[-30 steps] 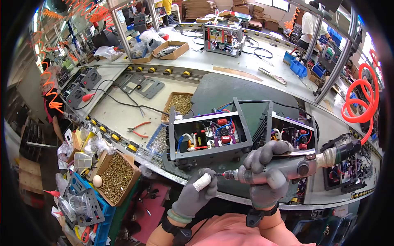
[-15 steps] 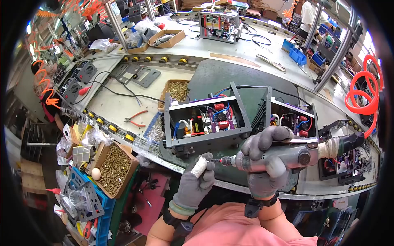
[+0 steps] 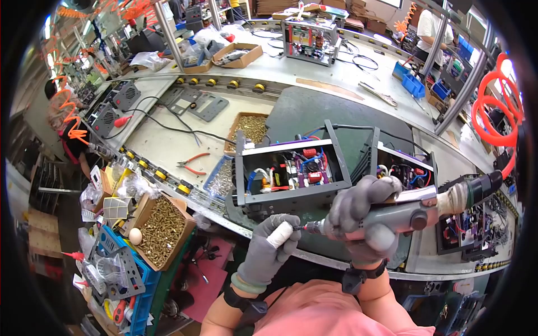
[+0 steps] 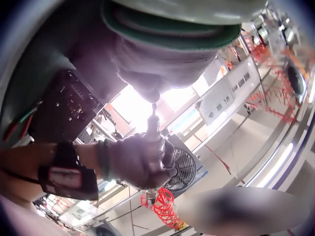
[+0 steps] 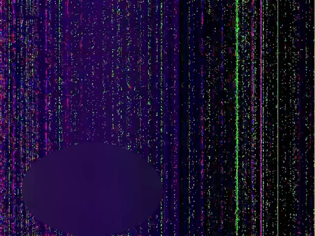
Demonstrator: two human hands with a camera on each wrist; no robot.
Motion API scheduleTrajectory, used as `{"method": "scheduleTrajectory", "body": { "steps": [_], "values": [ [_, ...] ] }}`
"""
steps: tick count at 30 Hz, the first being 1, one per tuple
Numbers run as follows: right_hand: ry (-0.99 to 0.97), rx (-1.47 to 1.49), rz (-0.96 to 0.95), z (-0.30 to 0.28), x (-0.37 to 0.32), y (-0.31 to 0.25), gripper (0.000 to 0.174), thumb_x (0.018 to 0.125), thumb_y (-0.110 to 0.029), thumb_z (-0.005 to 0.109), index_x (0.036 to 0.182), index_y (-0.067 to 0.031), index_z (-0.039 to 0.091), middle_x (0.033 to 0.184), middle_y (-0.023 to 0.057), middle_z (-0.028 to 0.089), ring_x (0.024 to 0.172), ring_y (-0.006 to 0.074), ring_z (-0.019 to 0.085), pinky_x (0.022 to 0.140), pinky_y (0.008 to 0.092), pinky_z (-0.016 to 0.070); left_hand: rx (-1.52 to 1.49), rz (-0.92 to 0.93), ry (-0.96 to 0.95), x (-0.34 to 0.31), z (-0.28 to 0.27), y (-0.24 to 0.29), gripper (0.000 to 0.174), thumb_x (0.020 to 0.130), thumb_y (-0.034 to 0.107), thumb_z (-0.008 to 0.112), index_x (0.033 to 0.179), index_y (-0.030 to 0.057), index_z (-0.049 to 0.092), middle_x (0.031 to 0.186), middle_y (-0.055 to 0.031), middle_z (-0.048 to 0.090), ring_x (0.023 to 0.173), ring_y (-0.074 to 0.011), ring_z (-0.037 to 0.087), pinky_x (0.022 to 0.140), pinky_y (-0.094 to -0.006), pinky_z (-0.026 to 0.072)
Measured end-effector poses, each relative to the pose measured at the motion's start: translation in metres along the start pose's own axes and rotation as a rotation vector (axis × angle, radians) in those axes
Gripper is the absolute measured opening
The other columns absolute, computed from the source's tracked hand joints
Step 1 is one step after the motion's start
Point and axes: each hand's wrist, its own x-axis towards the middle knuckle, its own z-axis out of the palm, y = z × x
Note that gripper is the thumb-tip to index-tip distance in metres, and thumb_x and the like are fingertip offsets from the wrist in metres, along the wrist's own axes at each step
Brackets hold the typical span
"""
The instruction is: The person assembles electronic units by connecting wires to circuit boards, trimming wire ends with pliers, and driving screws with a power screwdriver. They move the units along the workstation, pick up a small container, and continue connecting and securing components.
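Observation:
My right hand, in a grey glove, grips a pneumatic screwdriver held level above the bench's front edge. Its bit points left, into the curled fingers of my gloved left hand, which pinch at the bit's tip; a screw there, if any, is hidden. White tape wraps one left finger. In the left wrist view the screwdriver runs from the right hand up to the left fingertips. Behind the hands stands an open metal case with a circuit board and wires. The right wrist view is only noise.
A second open case stands to the right. Left of the cases are boxes of screws, red-handled cutters and a black cable. A carton of brass-coloured fasteners sits at the lower left. A red coiled hose hangs at the right.
The view shifts slightly as the head moves. Both hands stay together at the bit, and the screwdriver is tilted a little more, its rear end higher.

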Motion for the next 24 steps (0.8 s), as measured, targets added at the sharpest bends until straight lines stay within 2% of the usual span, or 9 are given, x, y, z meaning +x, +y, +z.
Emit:
{"method": "scheduleTrajectory", "body": {
  "steps": [2, 5, 8, 12, 15, 17, 19, 21, 24],
  "values": [
    [0.342, -0.113, -0.014, 0.033, 0.004, -0.005, 0.046, 0.077, -0.026, 0.067, 0.117, -0.0109, 0.051, 0.089, 0.0029, 0.047, 0.069, 0.0156, 0.048, 0.057, 0.0323, 0.0462, 0.065, 0.130, 0.076, -0.003, 0.010, 0.005, 0.013, 0.098, 0.013, 0.060, 0.107, 0.0052, 0.065, 0.084, -0.0018, 0.065, 0.059, -0.0032, 0.052, 0.046, -0.0159, 0.0367],
    [0.472, -0.081, -0.048, 0.036, 0.010, 0.001, 0.042, 0.079, -0.015, 0.059, 0.120, -0.0111, 0.050, 0.096, 0.0050, 0.052, 0.079, 0.0179, 0.055, 0.076, 0.0400, 0.0505, 0.093, 0.288, 0.205, -0.002, 0.015, 0.015, 0.012, 0.096, 0.010, 0.063, 0.107, 0.0058, 0.067, 0.083, -0.0027, 0.069, 0.063, -0.0033, 0.059, 0.049, -0.0152, 0.0423],
    [0.233, 0.009, 0.004, 0.028, 0.020, 0.006, 0.045, 0.079, -0.016, 0.063, 0.122, -0.0113, 0.050, 0.097, 0.0047, 0.052, 0.081, 0.0176, 0.055, 0.074, 0.0378, 0.0502, 0.022, 0.076, 0.026, -0.001, -0.004, 0.033, 0.017, 0.097, 0.012, 0.062, 0.113, 0.0061, 0.066, 0.084, -0.0013, 0.069, 0.063, -0.0028, 0.058, 0.052, -0.0149, 0.0438],
    [-0.064, 0.115, 0.183, 0.033, 0.059, 0.021, 0.051, 0.079, -0.016, 0.072, 0.123, -0.0124, 0.049, 0.100, 0.0042, 0.051, 0.084, 0.0178, 0.057, 0.067, 0.0356, 0.0503, 0.074, 0.107, 0.096, -0.005, 0.000, 0.060, 0.034, 0.104, 0.031, 0.051, 0.126, 0.0067, 0.059, 0.078, 0.0031, 0.062, 0.057, -0.0028, 0.050, 0.049, -0.0153, 0.0378],
    [0.065, -0.002, 0.306, 0.052, 0.103, 0.043, 0.046, 0.083, -0.007, 0.065, 0.127, -0.0093, 0.049, 0.103, 0.0042, 0.056, 0.081, 0.0134, 0.059, 0.063, 0.0305, 0.0497, -0.087, 0.272, 0.068, 0.008, -0.045, 0.082, 0.038, 0.104, 0.033, 0.048, 0.125, 0.0031, 0.058, 0.067, 0.0075, 0.043, 0.052, -0.0019, 0.036, 0.045, -0.0196, 0.0275],
    [-0.065, -0.013, 0.252, 0.048, 0.142, 0.073, 0.038, 0.082, -0.005, 0.066, 0.119, -0.0058, 0.056, 0.094, 0.0037, 0.061, 0.071, 0.0102, 0.059, 0.059, 0.0255, 0.0471, 0.351, 0.397, 0.369, 0.019, -0.041, 0.107, 0.039, 0.099, 0.026, 0.057, 0.123, -0.0031, 0.057, 0.067, 0.0075, 0.043, 0.053, -0.0023, 0.037, 0.044, -0.0215, 0.0277],
    [-0.082, -0.178, 0.272, 0.049, 0.166, 0.097, 0.028, 0.080, -0.003, 0.069, 0.107, -0.0036, 0.061, 0.083, 0.0018, 0.062, 0.066, 0.0086, 0.059, 0.057, 0.0236, 0.0471, 0.719, 0.601, 0.338, 0.059, -0.064, 0.099, 0.050, 0.092, 0.027, 0.069, 0.127, -0.0049, 0.055, 0.072, 0.0031, 0.053, 0.060, -0.0053, 0.047, 0.052, -0.0234, 0.0408],
    [-0.050, -0.314, 0.211, 0.053, 0.179, 0.121, 0.028, 0.075, -0.003, 0.072, 0.101, -0.0028, 0.063, 0.085, 0.0011, 0.063, 0.071, 0.0088, 0.060, 0.062, 0.0259, 0.0502, 0.828, 0.462, 0.200, 0.080, -0.065, 0.100, 0.061, 0.082, 0.031, 0.080, 0.127, -0.0033, 0.057, 0.097, -0.0128, 0.071, 0.087, -0.0179, 0.067, 0.082, -0.0312, 0.0527],
    [-0.035, -0.387, 0.241, 0.050, 0.184, 0.132, 0.027, 0.073, -0.004, 0.072, 0.098, -0.0024, 0.062, 0.087, 0.0008, 0.063, 0.077, 0.0090, 0.060, 0.069, 0.0263, 0.0507, 1.073, 0.389, 0.210, 0.090, -0.062, 0.107, 0.058, 0.079, 0.033, 0.081, 0.122, -0.0006, 0.063, 0.102, -0.0173, 0.072, 0.089, -0.0276, 0.071, 0.080, -0.0363, 0.0541]
  ]
}}
